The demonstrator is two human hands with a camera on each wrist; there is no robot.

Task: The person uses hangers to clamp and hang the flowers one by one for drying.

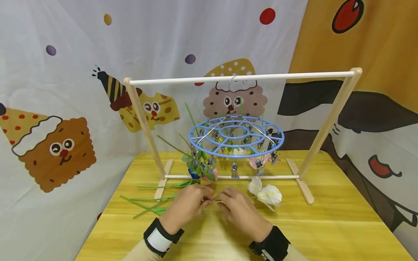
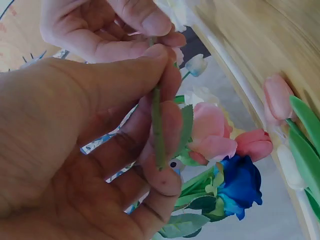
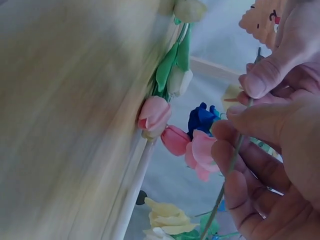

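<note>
Both hands pinch one thin green flower stem (image 2: 158, 125) between thumb and fingers, close together above the table. My left hand (image 1: 192, 197) holds the stem's end part, which lies along its fingers in the left wrist view. My right hand (image 1: 236, 203) grips the stem just beside it; in the right wrist view the stem (image 3: 219, 197) runs on past the fingers. A white artificial flower (image 1: 269, 195) with wide petals lies right of the right hand, apparently on this stem. Behind the hands, a blue round clip hanger (image 1: 235, 156) hangs with flowers clipped to it, including a blue rose (image 2: 242, 185).
A wooden stand (image 1: 330, 123) with a white top bar (image 1: 183, 80) carries the hanger. Several green stems (image 1: 150, 207) lie on the table (image 1: 313, 232) at left, with tulips such as a pink one (image 3: 154, 114). A printed curtain (image 1: 156, 43) hangs behind.
</note>
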